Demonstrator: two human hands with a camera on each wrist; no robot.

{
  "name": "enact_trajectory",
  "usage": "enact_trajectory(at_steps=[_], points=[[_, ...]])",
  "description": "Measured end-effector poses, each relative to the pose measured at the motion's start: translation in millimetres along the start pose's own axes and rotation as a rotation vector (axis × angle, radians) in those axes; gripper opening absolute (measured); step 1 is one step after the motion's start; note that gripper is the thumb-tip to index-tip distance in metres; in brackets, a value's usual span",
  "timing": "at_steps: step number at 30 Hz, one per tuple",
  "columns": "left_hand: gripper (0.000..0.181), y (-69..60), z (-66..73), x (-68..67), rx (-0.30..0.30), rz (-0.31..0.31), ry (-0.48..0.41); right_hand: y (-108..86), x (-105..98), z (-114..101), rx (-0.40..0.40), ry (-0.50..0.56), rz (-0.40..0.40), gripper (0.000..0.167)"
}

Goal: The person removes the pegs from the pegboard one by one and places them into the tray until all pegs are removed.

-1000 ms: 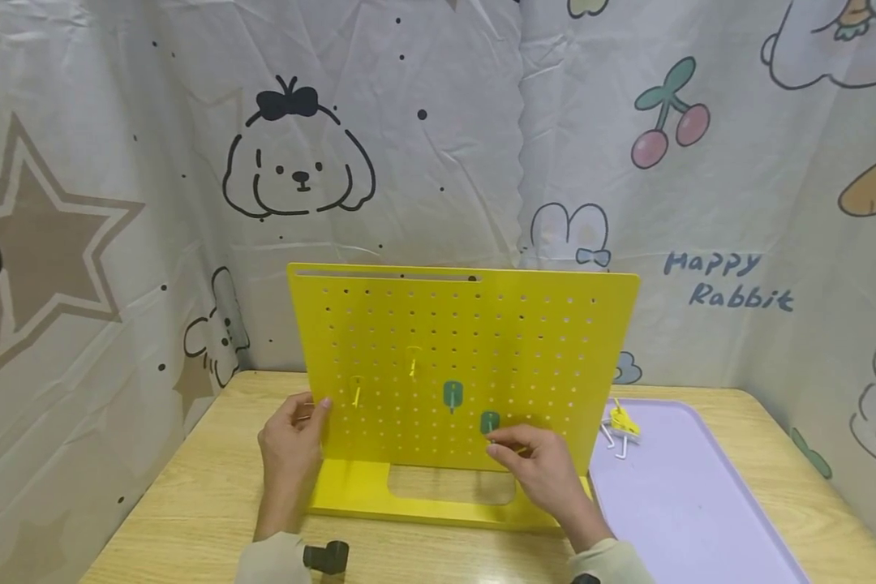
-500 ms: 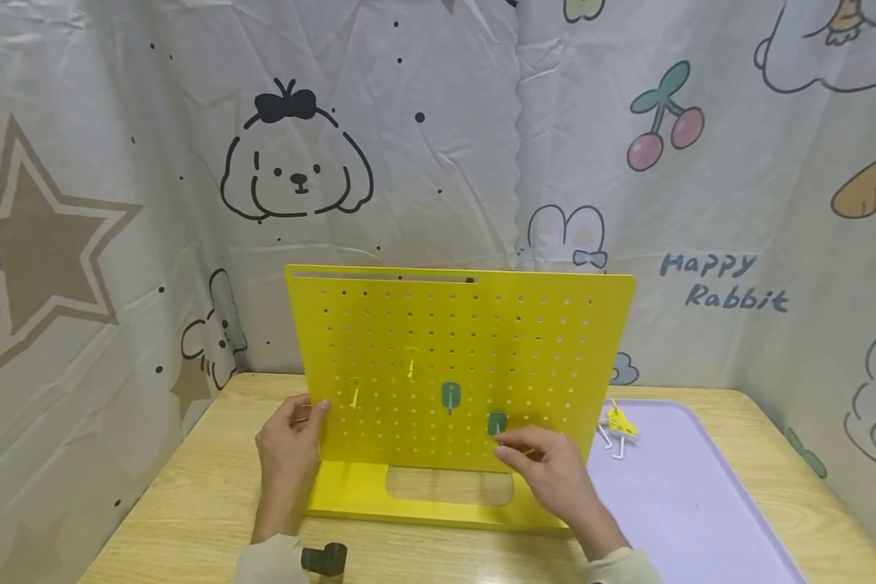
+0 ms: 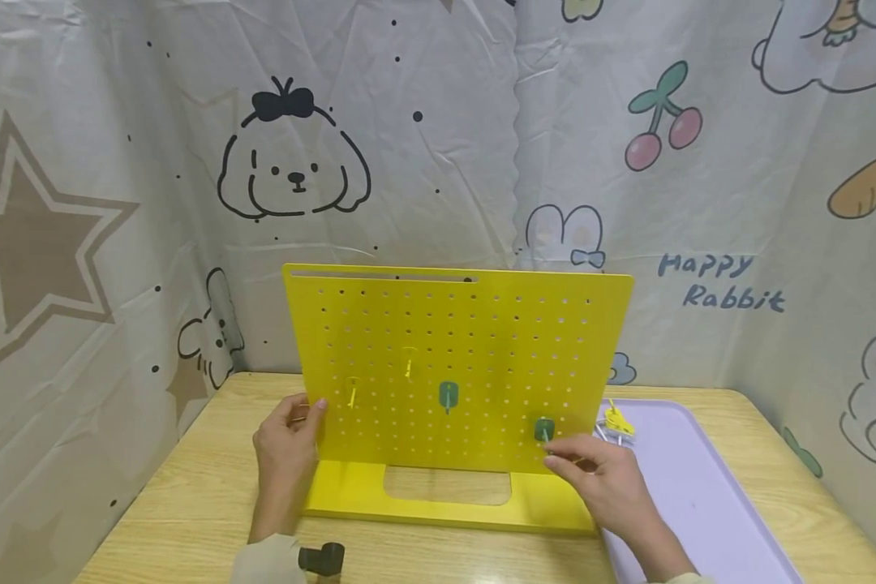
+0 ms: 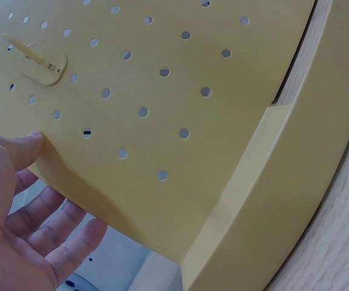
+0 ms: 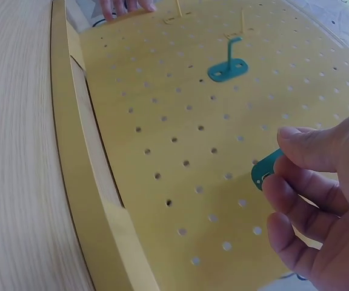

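Observation:
A yellow pegboard (image 3: 474, 324) stands upright on its base. My left hand (image 3: 286, 442) grips its left edge, the thumb on the front face and the other fingers at the edge and behind. With thumb and fingertips my right hand (image 3: 602, 478) pinches a green hook (image 3: 544, 430) before the board's lower right part; in the right wrist view its plate (image 5: 264, 170) is partly covered by fingers. Whether that plate touches the board I cannot tell. Another green hook (image 3: 448, 396) sits on the board near the middle. Two yellow hooks (image 3: 353, 394) are mounted on the left half.
Right of the board lies a lilac tray (image 3: 701, 495) on the wooden table (image 3: 190, 487). Yellow and white hooks (image 3: 616, 426) rest at the tray's far left, partly behind the board's edge. A printed curtain (image 3: 438, 162) hangs behind the table.
My right hand has carried the pinched green hook rightward along the board, from below the mounted green hook to near the right edge. The left hand keeps its grip.

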State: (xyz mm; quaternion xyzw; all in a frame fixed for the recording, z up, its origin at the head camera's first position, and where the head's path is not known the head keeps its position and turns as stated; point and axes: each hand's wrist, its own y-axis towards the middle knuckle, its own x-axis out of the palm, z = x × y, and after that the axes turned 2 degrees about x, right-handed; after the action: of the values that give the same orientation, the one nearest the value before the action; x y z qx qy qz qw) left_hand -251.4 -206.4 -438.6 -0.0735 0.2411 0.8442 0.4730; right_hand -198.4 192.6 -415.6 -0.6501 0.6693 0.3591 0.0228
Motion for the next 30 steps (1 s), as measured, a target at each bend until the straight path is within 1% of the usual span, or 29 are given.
enact_trajectory(at_steps=[4, 10, 17, 22, 26, 30], points=[[0.039, -0.3, 0.9, 0.0, -0.009, -0.003, -0.008, -4.7, -11, 3, -0.035, -0.048, 0.036, 0.012], [0.039, -0.3, 0.3, 0.1, -0.012, -0.004, -0.007, -9.8, -28, 8, -0.044, -0.101, 0.084, 0.016], [0.038, -0.5, 0.3, -0.4, -0.001, 0.001, 0.013, -14.0, -49, 15, 0.009, -0.17, 0.131, 0.015], [0.037, -0.1, 0.0, -1.2, 0.015, 0.006, 0.016, -9.4, -63, 24, 0.029, -0.205, 0.147, 0.013], [0.037, -0.5, 0.6, -0.8, 0.01, 0.004, 0.008, -3.4, -71, 35, 0.053, -0.253, 0.14, 0.013], [0.036, -0.4, 2.2, -0.4, 0.006, 0.002, 0.001, 2.8, -77, 46, 0.104, -0.324, 0.1, 0.013]])
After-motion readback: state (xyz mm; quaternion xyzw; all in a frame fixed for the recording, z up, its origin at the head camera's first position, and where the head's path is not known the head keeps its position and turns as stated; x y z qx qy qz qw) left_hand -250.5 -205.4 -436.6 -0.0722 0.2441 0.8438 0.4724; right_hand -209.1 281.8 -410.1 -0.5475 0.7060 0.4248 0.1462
